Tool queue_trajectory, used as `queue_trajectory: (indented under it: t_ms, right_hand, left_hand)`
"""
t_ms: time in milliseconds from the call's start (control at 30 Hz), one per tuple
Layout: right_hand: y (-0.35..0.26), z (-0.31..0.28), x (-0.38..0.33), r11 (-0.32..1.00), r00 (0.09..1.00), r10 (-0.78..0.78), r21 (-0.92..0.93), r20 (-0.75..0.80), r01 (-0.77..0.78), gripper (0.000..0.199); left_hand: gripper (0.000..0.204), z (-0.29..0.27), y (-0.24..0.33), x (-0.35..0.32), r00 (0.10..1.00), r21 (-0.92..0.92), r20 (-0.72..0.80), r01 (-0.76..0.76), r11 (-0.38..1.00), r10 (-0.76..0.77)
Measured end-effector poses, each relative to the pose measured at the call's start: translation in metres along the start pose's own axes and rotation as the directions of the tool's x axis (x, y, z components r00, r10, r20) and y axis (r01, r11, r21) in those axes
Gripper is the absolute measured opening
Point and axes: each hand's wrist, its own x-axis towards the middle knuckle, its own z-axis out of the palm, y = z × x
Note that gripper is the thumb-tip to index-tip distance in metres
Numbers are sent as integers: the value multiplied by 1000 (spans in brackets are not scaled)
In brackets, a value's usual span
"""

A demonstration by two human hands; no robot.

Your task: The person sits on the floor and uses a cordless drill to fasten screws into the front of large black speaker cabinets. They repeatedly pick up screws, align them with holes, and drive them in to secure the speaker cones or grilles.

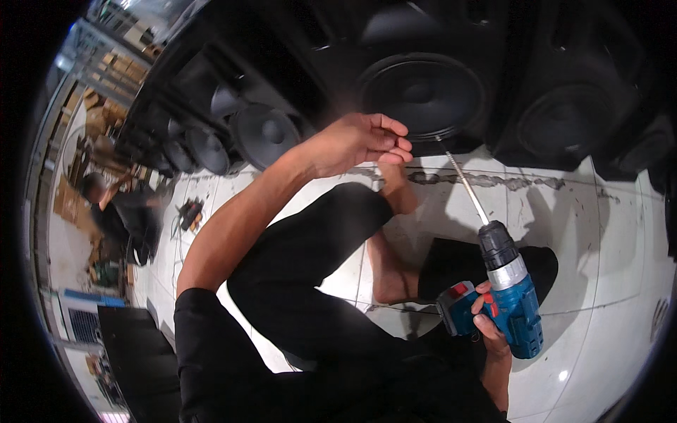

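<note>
My right hand [491,331] is wrapped round the grip of a blue cordless drill [520,310] with a black chuck. From the chuck a long thin bit [465,180] reaches up and left, its tip at the lower rim of a round speaker cone [423,95]. That cone sits in a black speaker cabinet [338,49] standing before me. Just left of the bit's tip, my left hand [374,144] is closed, fingers curled and thumb against them. Whatever it may hold is too small or hidden to name.
More black speaker cabinets [564,120] stand in a row to both sides. My bent legs and bare feet rest on white floor tiles [585,240] with a broken seam. At far left another person [127,211] crouches near a dark tool [189,213] and cardboard [70,204].
</note>
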Motion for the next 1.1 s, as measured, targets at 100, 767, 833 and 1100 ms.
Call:
queue_trajectory:
  t_ms: [100, 767, 833, 1100]
  right_hand:
    - [5, -15, -10, 974, 970, 221, 74, -97, -214, 35]
    - [57, -49, 2, 939, 970, 228, 283, -83, -196, 50]
    - [56, -46, 5, 928, 965, 248, 310, -89, -209, 50]
    - [48, -39, 14, 924, 961, 247, 331, -125, -194, 48]
  left_hand:
    - [23, 15, -12, 38, 998, -54, 67, 21, 998, -17]
    - [27, 74, -108, 119, 979, -519, -196, -146, 842, 48]
    - [28, 65, -105, 117, 977, -475, -205, -154, 866, 62]
    - [23, 59, -94, 113, 984, -502, -141, -163, 849, 106]
